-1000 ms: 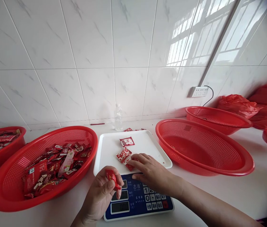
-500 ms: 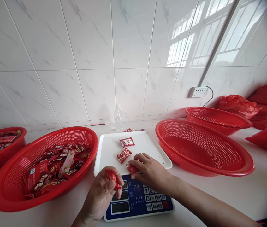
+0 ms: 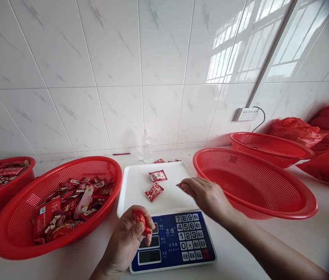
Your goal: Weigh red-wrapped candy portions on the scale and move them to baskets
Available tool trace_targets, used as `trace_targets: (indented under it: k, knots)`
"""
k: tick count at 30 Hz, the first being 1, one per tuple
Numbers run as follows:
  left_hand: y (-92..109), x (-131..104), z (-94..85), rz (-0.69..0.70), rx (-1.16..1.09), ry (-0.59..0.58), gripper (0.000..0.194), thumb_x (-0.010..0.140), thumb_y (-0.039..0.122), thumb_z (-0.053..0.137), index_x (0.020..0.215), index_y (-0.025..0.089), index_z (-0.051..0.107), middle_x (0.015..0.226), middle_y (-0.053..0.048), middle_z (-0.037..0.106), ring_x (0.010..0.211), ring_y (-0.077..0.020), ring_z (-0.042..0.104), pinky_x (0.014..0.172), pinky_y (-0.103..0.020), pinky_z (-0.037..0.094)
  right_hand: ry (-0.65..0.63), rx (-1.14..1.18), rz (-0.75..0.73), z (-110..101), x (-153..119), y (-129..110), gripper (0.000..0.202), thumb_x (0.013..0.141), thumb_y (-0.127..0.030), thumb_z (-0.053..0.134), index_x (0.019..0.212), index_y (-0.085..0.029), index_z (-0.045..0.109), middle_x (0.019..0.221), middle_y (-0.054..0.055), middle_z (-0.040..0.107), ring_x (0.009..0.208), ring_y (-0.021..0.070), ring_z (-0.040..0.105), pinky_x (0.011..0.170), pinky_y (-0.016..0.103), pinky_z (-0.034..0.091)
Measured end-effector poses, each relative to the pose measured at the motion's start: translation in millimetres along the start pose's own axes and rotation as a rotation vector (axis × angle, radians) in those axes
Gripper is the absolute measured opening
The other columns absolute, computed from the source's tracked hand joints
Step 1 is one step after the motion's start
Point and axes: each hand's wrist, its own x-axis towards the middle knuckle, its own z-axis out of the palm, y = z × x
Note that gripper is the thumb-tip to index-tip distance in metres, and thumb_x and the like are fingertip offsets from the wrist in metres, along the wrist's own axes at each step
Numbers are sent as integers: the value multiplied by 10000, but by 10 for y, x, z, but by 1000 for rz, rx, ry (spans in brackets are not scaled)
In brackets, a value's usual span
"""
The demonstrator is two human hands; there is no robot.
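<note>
Soft daylight fills the scene; a window reflection (image 3: 225, 54) glares on the glossy tiled wall (image 3: 164, 50); right-hand corners are dark.

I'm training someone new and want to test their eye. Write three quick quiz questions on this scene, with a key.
1. What is the left hand holding?
2. True or false: the clear bottle stands upright behind the white tray.
3. How many packets lie on that tray: (a) two, (b) four, (c) six?

Key:
1. A small red packet, held between thumb and fingers.
2. True.
3. (a) two.
</note>
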Motion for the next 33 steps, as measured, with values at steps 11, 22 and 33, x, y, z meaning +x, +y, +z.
trace_targets:
  k: [11, 22, 33]
  knots:
    - [-9, 7, 17, -4, 14, -36, 164, 781, 319, 728, 890, 207, 678, 735, -8, 640, 575, -75, 533, 525, -177, 422, -99, -326, 394, -276, -112, 829, 361, 931, -396, 373, 1017, -182, 651, 916, 110, 713, 863, 299, 639, 608, 369, 480]
    - [-52, 24, -48, 6, 27, -34, 201, 768, 328, 739, 899, 201, 656, 738, -7, 628, 579, -80, 550, 530, -183, 417, -520, 198, 24, 210, 446, -107, 616, 891, -597, 461, 1421, -292, 394, 1567, 99, 183, 1438, 330, 58, 1106, 580, 207]
    - [-28, 4, -34, -1, 38, -63, 194, 779, 330, 730, 904, 197, 663, 742, -6, 622, 586, -75, 561, 541, -182, 419, -772, 310, -106, 244, 558, -347, 646, 867, -678, 408, 1411, -331, 419, 1559, 96, 220, 1420, 372, 87, 1090, 626, 151]
